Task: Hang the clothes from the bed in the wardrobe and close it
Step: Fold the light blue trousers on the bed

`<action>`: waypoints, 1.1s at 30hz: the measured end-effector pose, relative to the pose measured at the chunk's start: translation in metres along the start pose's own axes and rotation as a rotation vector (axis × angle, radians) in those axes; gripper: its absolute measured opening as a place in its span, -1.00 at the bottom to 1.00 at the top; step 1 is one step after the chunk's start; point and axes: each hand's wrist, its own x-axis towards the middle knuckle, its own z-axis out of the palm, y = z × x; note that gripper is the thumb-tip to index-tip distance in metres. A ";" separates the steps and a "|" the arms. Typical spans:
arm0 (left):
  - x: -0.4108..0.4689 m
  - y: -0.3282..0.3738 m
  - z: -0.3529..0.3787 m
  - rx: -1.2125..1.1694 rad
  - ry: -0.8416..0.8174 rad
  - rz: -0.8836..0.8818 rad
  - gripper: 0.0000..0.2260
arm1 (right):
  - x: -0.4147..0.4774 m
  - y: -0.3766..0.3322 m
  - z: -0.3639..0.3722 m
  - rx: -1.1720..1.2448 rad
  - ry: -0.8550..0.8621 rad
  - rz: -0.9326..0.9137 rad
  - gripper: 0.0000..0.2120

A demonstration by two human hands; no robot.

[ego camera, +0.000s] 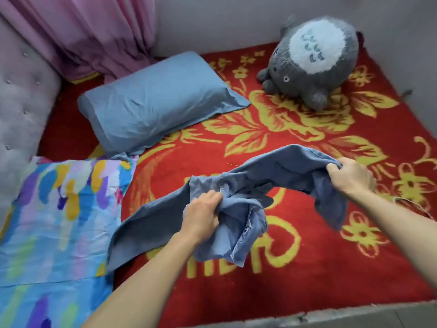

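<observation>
head view: both hands grip a blue garment (272, 171) over the bed (307, 268)

No text, label, brand or number can be read. The red blanket (307, 275) carries large yellow woven strokes just below and to the right of the fingers (214, 197) of the left hand (203, 215). They may be characters, but the blue garment (272, 169) those fingers hold covers their tops.

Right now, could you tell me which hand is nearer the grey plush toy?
Right. The right hand is below the grey plush toy; the left hand is farther, down-left.
</observation>
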 end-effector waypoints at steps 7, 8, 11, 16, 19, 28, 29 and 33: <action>-0.001 -0.012 0.126 0.102 -0.131 -0.154 -0.74 | 0.041 0.076 0.089 -0.022 -0.216 0.034 -0.86; -0.007 -0.019 0.138 0.083 -0.102 -0.258 -0.71 | 0.041 0.081 0.108 0.002 -0.236 0.001 -0.78; -0.030 -0.039 0.161 0.003 -0.073 -0.549 -0.64 | 0.010 0.081 0.157 -0.001 -0.265 -0.152 -0.45; -0.065 -0.027 0.191 -0.102 -0.060 -0.628 -0.28 | -0.071 0.073 0.227 0.223 -0.676 -0.191 -0.31; -0.074 -0.014 0.221 -0.398 -0.111 -0.870 -0.08 | -0.103 0.073 0.249 0.745 -0.779 0.328 -0.66; -0.025 -0.017 0.212 -0.446 0.016 -0.851 -0.84 | -0.072 0.083 0.201 0.981 -0.491 0.658 -0.83; -0.018 -0.013 0.201 -0.446 0.006 -0.798 -0.83 | -0.071 0.093 0.194 0.911 -0.465 0.653 -0.85; -0.015 -0.004 0.178 -0.352 -0.213 -0.650 -0.75 | -0.124 0.135 0.195 0.392 -0.562 0.511 -0.79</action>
